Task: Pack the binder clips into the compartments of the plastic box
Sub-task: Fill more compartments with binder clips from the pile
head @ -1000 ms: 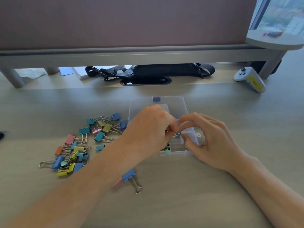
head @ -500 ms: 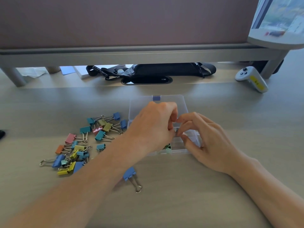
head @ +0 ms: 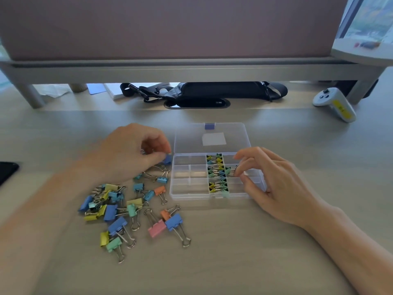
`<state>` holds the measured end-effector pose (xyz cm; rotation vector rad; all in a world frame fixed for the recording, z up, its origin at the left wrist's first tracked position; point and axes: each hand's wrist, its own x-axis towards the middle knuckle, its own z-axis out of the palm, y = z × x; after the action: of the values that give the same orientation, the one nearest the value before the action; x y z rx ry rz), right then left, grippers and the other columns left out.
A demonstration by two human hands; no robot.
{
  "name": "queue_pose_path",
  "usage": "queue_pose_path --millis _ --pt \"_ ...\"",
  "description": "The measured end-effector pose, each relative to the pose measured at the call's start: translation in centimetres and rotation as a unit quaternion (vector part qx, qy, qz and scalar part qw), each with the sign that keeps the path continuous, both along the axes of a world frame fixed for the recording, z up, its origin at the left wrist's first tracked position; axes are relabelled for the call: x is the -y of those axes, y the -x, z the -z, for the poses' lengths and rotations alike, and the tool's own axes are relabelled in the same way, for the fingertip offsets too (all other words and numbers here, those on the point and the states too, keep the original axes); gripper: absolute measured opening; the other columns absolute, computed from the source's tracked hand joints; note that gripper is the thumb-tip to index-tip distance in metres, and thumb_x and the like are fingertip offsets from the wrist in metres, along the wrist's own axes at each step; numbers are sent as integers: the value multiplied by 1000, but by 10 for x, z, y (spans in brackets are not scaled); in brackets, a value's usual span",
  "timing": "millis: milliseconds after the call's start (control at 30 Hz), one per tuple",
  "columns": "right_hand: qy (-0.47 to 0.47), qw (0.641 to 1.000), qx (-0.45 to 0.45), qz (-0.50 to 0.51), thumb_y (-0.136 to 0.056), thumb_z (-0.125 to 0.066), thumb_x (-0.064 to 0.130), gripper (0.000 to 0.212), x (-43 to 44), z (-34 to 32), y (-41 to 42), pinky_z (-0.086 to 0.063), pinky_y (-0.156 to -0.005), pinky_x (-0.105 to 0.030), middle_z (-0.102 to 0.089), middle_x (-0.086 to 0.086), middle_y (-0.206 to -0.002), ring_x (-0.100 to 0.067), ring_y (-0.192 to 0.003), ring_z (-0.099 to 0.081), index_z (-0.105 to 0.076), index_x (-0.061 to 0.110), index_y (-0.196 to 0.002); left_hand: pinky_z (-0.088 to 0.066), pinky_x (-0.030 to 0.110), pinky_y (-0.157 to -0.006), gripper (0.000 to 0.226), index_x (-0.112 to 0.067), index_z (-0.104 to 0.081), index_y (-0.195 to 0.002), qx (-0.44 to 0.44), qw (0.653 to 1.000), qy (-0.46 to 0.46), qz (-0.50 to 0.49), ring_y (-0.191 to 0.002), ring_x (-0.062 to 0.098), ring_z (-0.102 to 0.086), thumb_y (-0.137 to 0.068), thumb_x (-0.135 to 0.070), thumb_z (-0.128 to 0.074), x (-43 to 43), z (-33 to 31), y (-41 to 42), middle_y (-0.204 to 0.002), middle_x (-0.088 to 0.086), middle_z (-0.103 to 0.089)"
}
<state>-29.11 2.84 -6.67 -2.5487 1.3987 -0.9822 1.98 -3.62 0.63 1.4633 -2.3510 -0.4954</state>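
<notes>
Clear plastic box (head: 192, 196) sits on bench (head: 234, 252), lid (head: 191, 139) lying open flat behind; one column of compartments packed with small clips (head: 215, 186). Right hand (head: 276, 184) over box's right side, fingers curled, pinching wire handle of small green clip (head: 228, 170) in middle-row compartment just right of packed column. Left hand (head: 127, 154) at far edge of loose binder clips (head: 114, 207), left of box; fingers narrow, pinched on blue clip (head: 168, 159), which is just beside box's left wall. White controller (head: 333, 103) well apart, far right.

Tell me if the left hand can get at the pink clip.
Probably yes: the pink clip lies uncovered on the desk, nearer the person than the left hand, whose grip now pinches a blue clip.
</notes>
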Motion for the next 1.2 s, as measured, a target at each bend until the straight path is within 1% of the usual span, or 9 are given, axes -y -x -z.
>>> queue_pose_path --millis 100,233,333,400,733,867,967,1133,1200 --pt "-1 1000 7 -1 -98 -53 26 27 0 0 0 -57 -84 -39 -68 23 -102 -6 -108 -65 -55 21 -125 -43 17 -64 10 -41 -74 -83 83 995 -54 25 -80 -4 -62 -87 -32 -78 -2 -7 -19 -82 -30 -68" --pt "-2 1000 13 -1 -97 -58 20 24 0 1 -1 -57 -83 -41 -68 23 -102 -7 -108 -65 -56 22 -121 -42 14 -61 8 -45 -72 -82 143 985 -75 58 -84 -8 -60 -82 -49 -79 -13 -6 -16 -87 -34 -65" --pt "-5 1000 20 -4 -96 -60 18 25 0 1 -1 -56 -84 -42 -68 23 -102 -7 -107 -66 -57 22 -120 -42 11 -62 9 -39 -70 -86 117 992 -36 38 -82 -4 -60 -85 -36 -78 -14 0 -7 -81 -20 -67" --pt "-4 1000 22 -4 -96 -60 18 25 0 1 -1 -56 -84 -41 -68 22 -102 -8 -106 -66 -57 21 -121 -38 12 -60 9 -36 -69 -88 100 995 -23 16 -75 -2 -59 -86 -31 -77 -13 4 -1 -78 -19 -63" --pt "-2 999 30 -9 -95 -62 17 27 1 3 0 -56 -86 -39 -69 21 -101 -7 -107 -66 -59 20 -122 -46 17 -61 29 -36 -61 -95 115 991 -73 -2 -72 2 -63 -77 -30 -83 -11 6 14 -81 -13 -66" --pt "1 999 31 -8 -96 -60 18 26 2 2 0 -56 -84 -40 -69 21 -100 -9 -106 -66 -59 19 -122 -46 16 -64 33 -38 -68 -106 118 991 -64 -2 -76 1 -62 -77 -30 -82 -8 -5 9 -86 -16 -65" --pt "2 999 31 -8 -97 -55 24 26 1 1 -1 -57 -85 -40 -69 21 -100 -7 -107 -65 -58 21 -122 -52 20 -68 30 -40 -74 -104 88 994 -56 18 -77 0 -64 -77 -30 -83 -6 -17 10 -82 -16 -67" --pt "-4 1000 31 -2 -95 -60 22 27 1 0 -1 -56 -85 -40 -69 22 -101 -5 -107 -64 -58 22 -122 -56 24 -69 14 -28 -75 -82 -76 990 -91 80 -71 4 -69 -77 -26 -88 -7 -15 51 -77 -10 -73" --pt "-9 999 38 -3 -94 -60 25 29 2 1 -1 -56 -87 -40 -69 22 -100 -5 -107 -64 -56 23 -123 -61 33 -77 13 -26 -76 -82 -122 983 -106 82 -74 8 -72 -78 -25 -88 -9 -6 73 -80 -6 -75"
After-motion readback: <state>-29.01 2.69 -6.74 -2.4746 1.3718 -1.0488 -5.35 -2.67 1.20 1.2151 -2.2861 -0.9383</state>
